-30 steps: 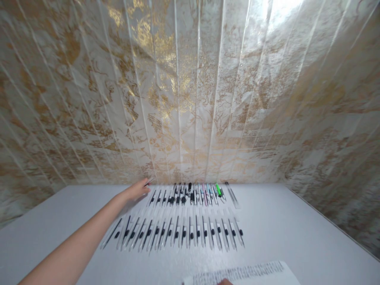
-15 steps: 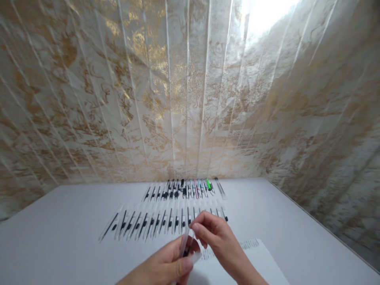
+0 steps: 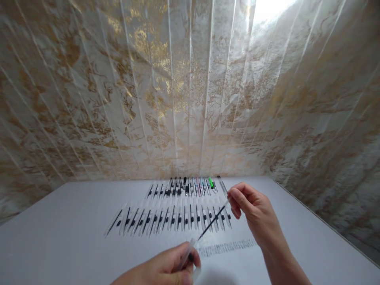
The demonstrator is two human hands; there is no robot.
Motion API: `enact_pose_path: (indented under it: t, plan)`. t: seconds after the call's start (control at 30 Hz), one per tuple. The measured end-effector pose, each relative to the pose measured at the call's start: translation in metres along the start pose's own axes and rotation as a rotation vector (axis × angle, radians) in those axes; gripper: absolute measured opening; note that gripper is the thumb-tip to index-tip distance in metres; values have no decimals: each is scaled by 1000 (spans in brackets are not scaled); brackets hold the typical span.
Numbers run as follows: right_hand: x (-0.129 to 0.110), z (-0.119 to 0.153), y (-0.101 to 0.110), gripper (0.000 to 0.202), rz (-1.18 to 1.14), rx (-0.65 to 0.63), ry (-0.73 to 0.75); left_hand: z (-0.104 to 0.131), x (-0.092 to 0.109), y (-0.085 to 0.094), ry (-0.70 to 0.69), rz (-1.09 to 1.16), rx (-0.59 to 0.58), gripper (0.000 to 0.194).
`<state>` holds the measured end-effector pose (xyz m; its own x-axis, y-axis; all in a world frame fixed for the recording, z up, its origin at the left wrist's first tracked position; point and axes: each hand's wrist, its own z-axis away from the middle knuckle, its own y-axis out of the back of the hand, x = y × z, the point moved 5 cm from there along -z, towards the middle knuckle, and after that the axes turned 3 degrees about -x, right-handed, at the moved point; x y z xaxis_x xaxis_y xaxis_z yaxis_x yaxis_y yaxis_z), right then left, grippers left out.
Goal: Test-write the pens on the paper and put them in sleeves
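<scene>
My left hand (image 3: 168,264), low in the middle, is closed around a translucent pen barrel (image 3: 188,251) that tilts up to the right. A small black part (image 3: 190,257) shows at its fingers, along with a second pale piece, partly hidden. My right hand (image 3: 253,209) pinches the upper end of a pen refill (image 3: 212,222) with black ink. The refill slants down to the left, its lower end just off the barrel's open top. Behind both hands lies a row of pen parts (image 3: 160,217): clear barrels, dark refills and small black pieces side by side.
A white sheet (image 3: 252,265) with a band of dark scribbled marks lies under and right of my hands. Farther back is a second row of pens and parts (image 3: 173,192), including a green pen (image 3: 211,182). A patterned gold-and-silver covering (image 3: 190,118) rises behind the white table (image 3: 59,221).
My right hand has moved up and to the right, away from the barrel, and the dark refill now shows at full length outside it. My left hand keeps hold of the barrel.
</scene>
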<state>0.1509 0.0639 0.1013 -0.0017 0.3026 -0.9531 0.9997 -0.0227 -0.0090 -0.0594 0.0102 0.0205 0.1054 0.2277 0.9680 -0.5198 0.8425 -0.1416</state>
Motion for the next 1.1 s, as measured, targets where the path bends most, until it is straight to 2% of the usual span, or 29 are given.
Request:
enact_pose_path:
  t: [0.2, 0.47, 0.7, 0.8, 0.93, 1.1]
  plan:
    - [-4, 3, -1, 33, 8, 9, 9, 2, 0, -3, 63, -66, 8, 41]
    - [-2, 6, -19, 34, 48, -73, -15, 4, 7, -6, 63, -115, -3, 43]
    - [-7, 6, -7, 35, 66, -11, 7, 5, 9, -5, 78, -148, 20, 38]
    - [-7, 7, -9, 35, 67, -21, -3, 5, 11, -7, 70, -142, 11, 40]
    - [1, 11, -29, 35, 41, -106, -54, 6, 11, -9, 103, -135, 3, 36]
    - [13, 24, -63, 24, 129, -396, -156, 7, 7, -2, 20, -107, 42, 45]
